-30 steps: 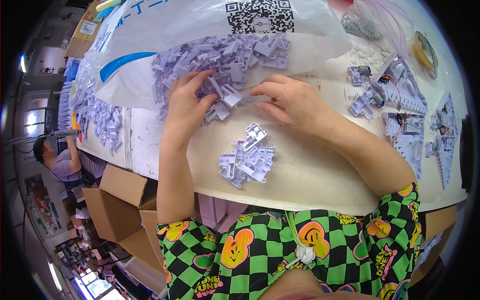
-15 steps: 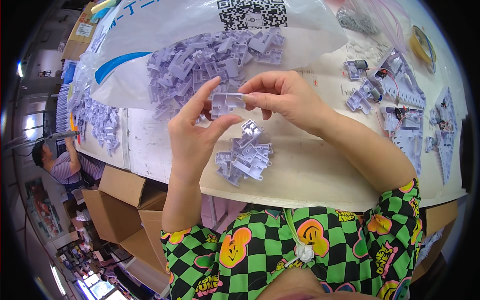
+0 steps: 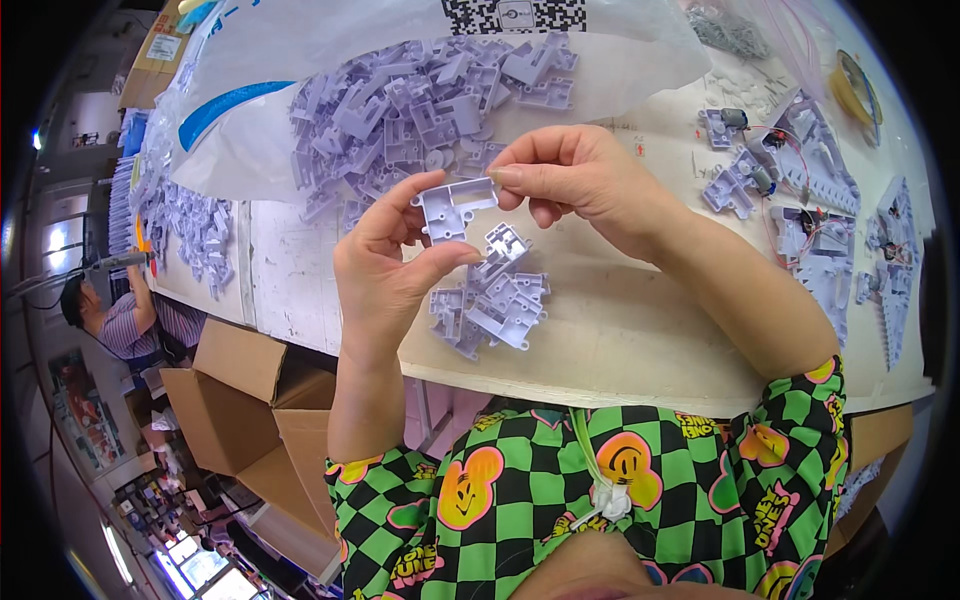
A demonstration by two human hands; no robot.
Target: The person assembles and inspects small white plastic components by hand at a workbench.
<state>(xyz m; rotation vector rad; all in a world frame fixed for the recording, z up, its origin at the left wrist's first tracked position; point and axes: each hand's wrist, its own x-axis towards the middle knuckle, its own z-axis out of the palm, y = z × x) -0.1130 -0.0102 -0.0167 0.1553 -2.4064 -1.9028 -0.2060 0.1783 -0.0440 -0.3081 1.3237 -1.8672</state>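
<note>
A pale lilac plastic housing part point(image 3: 447, 221) with open compartments is held up over the table, tilted toward me. My left hand point(image 3: 392, 240) grips its left end between thumb and fingers. At its upper right corner, my right hand point(image 3: 575, 180) pinches the rim with thumb and forefinger; its other fingers are curled. Just below the hands lies a small heap of similar housings point(image 3: 507, 305), one with a shiny metallic-looking face on top. Beyond my hands spreads a large pile of lilac parts point(image 3: 400, 110) on a clear plastic bag.
On the right lie lilac assemblies with motors and red wires point(image 3: 790, 165) and a roll of tape point(image 3: 850, 85). A bag of screws point(image 3: 725, 30) sits at the back. Open cardboard boxes point(image 3: 235, 400) stand below the left table edge. Another person point(image 3: 125, 320) works at far left.
The housing has been turned, so its compartments now face me more. My right fingers have shifted slightly up to its corner, while my left hand keeps its hold.
</note>
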